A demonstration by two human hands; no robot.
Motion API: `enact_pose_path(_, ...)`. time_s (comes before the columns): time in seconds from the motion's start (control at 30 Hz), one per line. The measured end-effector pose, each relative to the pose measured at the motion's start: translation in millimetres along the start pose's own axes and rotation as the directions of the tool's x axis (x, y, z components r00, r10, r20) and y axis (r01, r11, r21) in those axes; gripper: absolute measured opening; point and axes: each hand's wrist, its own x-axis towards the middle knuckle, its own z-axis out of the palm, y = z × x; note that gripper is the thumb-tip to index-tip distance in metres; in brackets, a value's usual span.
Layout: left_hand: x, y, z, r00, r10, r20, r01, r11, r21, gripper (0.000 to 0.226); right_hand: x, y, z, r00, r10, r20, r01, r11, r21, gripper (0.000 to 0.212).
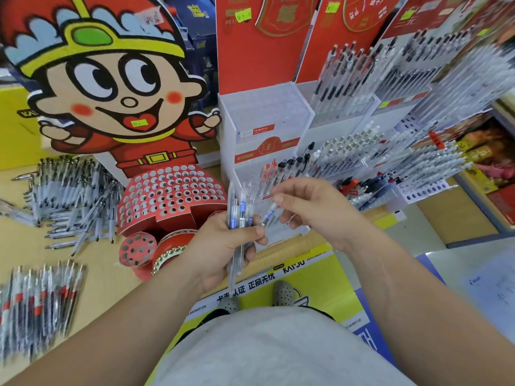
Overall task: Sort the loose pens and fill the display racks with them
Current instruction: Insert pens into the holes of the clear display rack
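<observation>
My left hand (223, 246) grips a bundle of clear pens with blue ink (240, 210), held upright at the centre of the view. My right hand (312, 207) pinches one pen (269, 215) at the bundle's right side, its tip close to my left fingers. Behind my hands stand white display racks (267, 112); the left one has bare holes, the ones to the right (342, 87) hold rows of pens. A red cartoon-figure rack (170, 190) with many open holes stands to the left.
Loose pens lie in a heap (69, 196) on the wooden counter at left, and another batch with red bands (36, 302) lies at the lower left. A yellow box (301, 271) sits under my hands. More packed pen trays (429, 162) fill the right.
</observation>
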Motion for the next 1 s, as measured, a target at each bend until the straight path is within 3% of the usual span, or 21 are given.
enact_pose_path(0.07,0.0,3.7,-1.4,1.000,-0.012,0.005,0.012,1.000,-0.003,0.016,-1.7,-0.1,-6.3,0.997,-0.030,0.071,0.029,1.000,0.013,0.021)
enact_pose_path(0.17,-0.6,8.9,-3.6,0.999,-0.035,0.034,0.035,0.999,0.007,0.020,-2.1,-2.2,-14.0,0.993,-0.064,0.101,0.065,0.998,-0.004,0.020)
enact_pose_path(0.27,-1.6,10.7,-4.9,0.997,-0.053,0.053,0.052,0.999,0.012,0.019,-1.2,-6.0,-15.4,0.994,-0.053,0.099,0.066,0.989,-0.133,0.003)
enact_pose_path(0.37,-1.5,11.3,-4.8,0.997,-0.058,0.059,0.056,0.998,0.038,0.021,0.3,-8.3,-15.6,0.992,-0.068,0.102,0.093,0.962,-0.257,0.017)
enact_pose_path(0.43,-0.7,12.6,-4.6,0.996,-0.053,0.066,0.050,0.997,0.050,0.022,0.0,-10.5,-17.9,0.985,-0.072,0.157,0.106,0.970,-0.221,0.012)
enact_pose_path(0.53,0.6,14.7,-4.3,0.996,-0.043,0.073,0.039,0.998,0.056,0.022,-0.7,-10.8,-23.5,0.971,-0.065,0.232,0.099,0.985,-0.140,0.020)
enact_pose_path(0.63,1.3,14.1,-4.4,0.996,-0.040,0.079,0.033,0.996,0.080,0.024,0.6,-10.5,-23.0,0.974,-0.026,0.224,0.068,0.981,-0.182,0.004)
enact_pose_path(0.73,1.3,12.4,-3.4,0.994,-0.041,0.099,0.030,0.994,0.107,0.025,2.9,-9.5,-19.6,0.981,-0.003,0.194,0.062,0.952,-0.299,0.025)
enact_pose_path(0.83,1.3,12.7,-3.2,0.994,-0.032,0.107,0.021,0.995,0.101,0.026,1.0,-10.4,-19.9,0.976,-0.035,0.216,0.073,0.983,-0.170,0.009)
enact_pose_path(1.0,2.8,12.9,-4.4,0.996,-0.003,0.092,-0.011,0.988,0.151,0.021,1.7,-4.8,-20.0,0.975,-0.052,0.217,0.076,0.991,-0.106,0.010)
